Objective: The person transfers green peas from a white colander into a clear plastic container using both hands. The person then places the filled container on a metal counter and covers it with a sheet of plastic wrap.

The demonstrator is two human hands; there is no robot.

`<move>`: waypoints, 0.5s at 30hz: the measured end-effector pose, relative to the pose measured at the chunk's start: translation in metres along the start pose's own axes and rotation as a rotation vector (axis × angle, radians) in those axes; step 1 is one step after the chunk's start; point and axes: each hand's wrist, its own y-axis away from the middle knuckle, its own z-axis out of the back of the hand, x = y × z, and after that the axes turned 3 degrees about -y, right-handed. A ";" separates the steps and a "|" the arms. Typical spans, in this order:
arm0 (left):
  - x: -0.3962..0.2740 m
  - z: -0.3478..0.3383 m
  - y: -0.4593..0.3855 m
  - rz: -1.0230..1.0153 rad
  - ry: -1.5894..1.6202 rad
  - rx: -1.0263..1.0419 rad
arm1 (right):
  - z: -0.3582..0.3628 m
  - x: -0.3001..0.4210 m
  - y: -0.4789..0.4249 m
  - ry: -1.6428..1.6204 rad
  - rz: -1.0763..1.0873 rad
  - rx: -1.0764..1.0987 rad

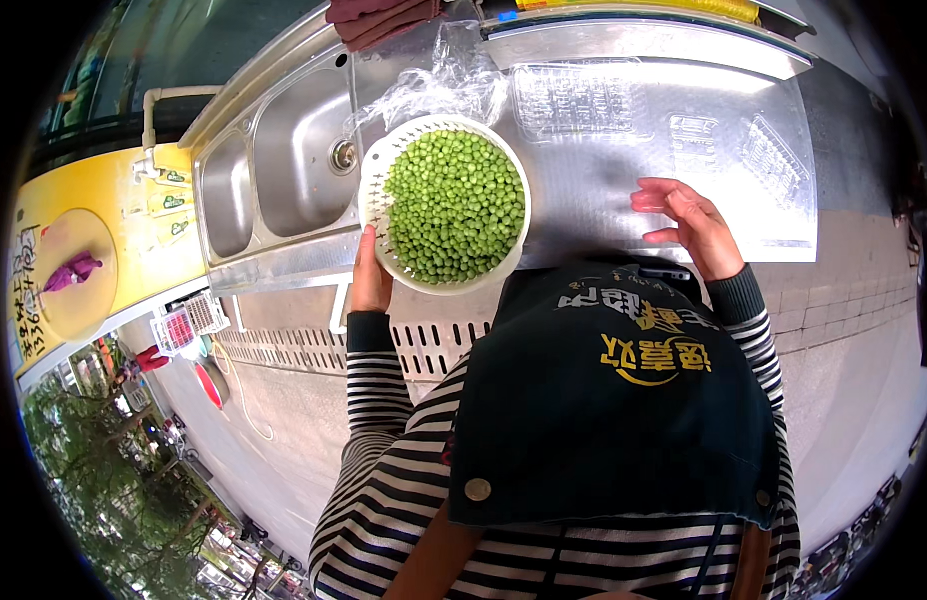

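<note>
A white plastic colander [374,196] full of shelled green peas [457,206] is in front of me, partly over the counter beside the sink. My left hand [371,274] grips the colander's near left side, its fingers hidden beneath or behind the wall. To the right, my right hand [688,221] hovers near the front edge of the steel counter [576,187]. Its fingers are spread and slightly curled, with nothing in them. Beyond that hand lie clear plastic trays, a large one [572,97] and two small ones [694,141].
Crumpled clear plastic film [441,86] lies behind the colander. A two-basin steel sink [302,142] is at the left, with a tap [144,166] past it. Dark red cloths [385,19] sit at the back. Below the counter runs a slotted drain grate [426,349].
</note>
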 end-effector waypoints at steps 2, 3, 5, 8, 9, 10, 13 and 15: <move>0.014 -0.012 0.000 -0.011 0.176 0.010 | -0.037 -0.001 -0.046 0.021 -0.107 0.194; 0.016 -0.019 0.000 0.000 0.254 0.022 | -0.053 -0.006 -0.067 0.041 -0.145 0.193; 0.027 -0.022 0.000 -0.014 0.377 -0.004 | -0.081 -0.021 -0.102 0.073 -0.200 0.244; 0.033 -0.032 0.008 -0.100 0.476 -0.047 | -0.106 -0.044 -0.129 -0.085 -0.288 0.203; 0.037 -0.035 0.013 -0.126 0.486 -0.081 | -0.114 -0.043 -0.127 -0.172 -0.262 0.205; 0.041 -0.040 0.017 -0.217 0.489 -0.086 | -0.118 -0.041 -0.121 -0.135 -0.153 0.191; 0.026 -0.060 0.047 -0.412 0.593 0.018 | -0.135 -0.013 -0.086 0.011 0.193 0.133; 0.034 -0.060 0.038 -0.164 0.536 -0.042 | -0.112 -0.020 -0.099 -0.095 -0.099 0.039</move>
